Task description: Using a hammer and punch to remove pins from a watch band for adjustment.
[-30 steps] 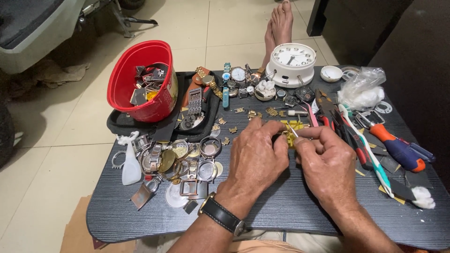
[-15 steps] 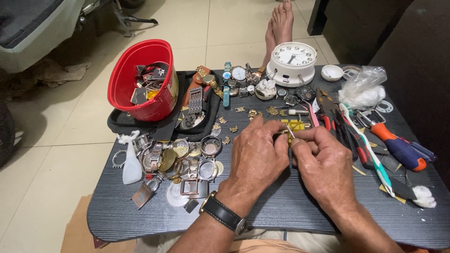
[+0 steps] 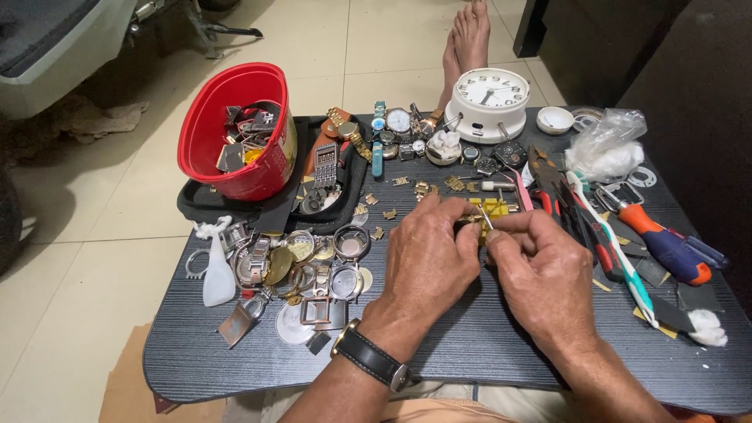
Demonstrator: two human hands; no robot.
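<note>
**A low dark table crowded with watch parts**

A low black table (image 3: pixel 486 356) with a fine woodgrain stands on a pale tiled floor (image 3: pixel 102 258). At ten o'clock a black tray (image 3: pixel 205 215) carries a red bucket (image 3: pixel 235 129) of scraps. At nine o'clock lies a heap of watch cases and rings (image 3: pixel 301 266), with a small white bottle (image 3: pixel 218 274) just beside it. At twelve o'clock sits a white alarm clock (image 3: pixel 491 102), watches (image 3: pixel 392 129) to its left. Small gold links (image 3: pixel 427 188) scatter across the middle. At three o'clock lie an orange-and-blue screwdriver (image 3: pixel 666 243), red-handled pliers (image 3: pixel 599 247) and a toothbrush (image 3: pixel 619 262); a clear bag of cotton (image 3: pixel 607 149) rests at two o'clock.
</note>
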